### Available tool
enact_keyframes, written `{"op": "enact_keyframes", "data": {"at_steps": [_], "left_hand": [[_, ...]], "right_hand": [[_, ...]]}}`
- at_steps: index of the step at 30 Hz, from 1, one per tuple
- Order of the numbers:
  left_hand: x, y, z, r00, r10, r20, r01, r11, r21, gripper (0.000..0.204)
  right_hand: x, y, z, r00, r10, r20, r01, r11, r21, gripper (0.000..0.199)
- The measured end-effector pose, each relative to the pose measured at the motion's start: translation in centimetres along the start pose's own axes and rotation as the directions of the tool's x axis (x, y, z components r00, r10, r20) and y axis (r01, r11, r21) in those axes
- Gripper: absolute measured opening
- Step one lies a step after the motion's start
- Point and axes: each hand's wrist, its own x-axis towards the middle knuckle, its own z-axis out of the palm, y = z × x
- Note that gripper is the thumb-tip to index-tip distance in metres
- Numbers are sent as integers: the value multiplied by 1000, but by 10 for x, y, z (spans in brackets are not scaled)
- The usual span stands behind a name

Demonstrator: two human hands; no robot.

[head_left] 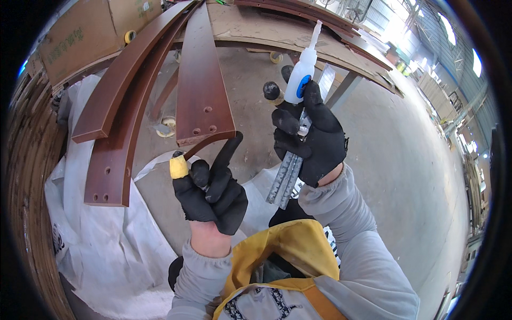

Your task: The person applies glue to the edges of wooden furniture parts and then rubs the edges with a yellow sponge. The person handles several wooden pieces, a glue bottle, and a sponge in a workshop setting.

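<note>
My left hand, in a black glove with yellow tape round one fingertip, pinches a thin brown edging strip. The strip curves just below the near end of a reddish-brown board, which has several drilled holes. A white squeeze bottle with a long nozzle and a blue label points upward in my gloved right hand. The same hand also grips a long grey metal tool, whose ridged end sticks out below the palm. My fingers hide its middle, so its kind is unclear.
Two curved brown boards overhang at the left. Behind is a cardboard-topped table carrying more boards. White sheeting covers the floor at left, beside stacked strips. A large carton stands at far left.
</note>
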Motion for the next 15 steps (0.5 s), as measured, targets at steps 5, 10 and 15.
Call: {"op": "enact_keyframes", "data": {"at_steps": [5, 10, 15], "left_hand": [[-1, -4, 1, 1000, -2, 11, 2, 1000, 13, 41], [-4, -24, 2, 989, 113, -96, -104, 990, 91, 39], [-12, -44, -19, 867, 458, 198, -378, 345, 859, 47]], "right_hand": [[-4, -3, -6, 1000, -8, -9, 8, 997, -74, 43], [-12, 2, -4, 983, -77, -166, 26, 957, -288, 44], [-31, 13, -16, 976, -27, -215, -55, 930, -364, 46]]}}
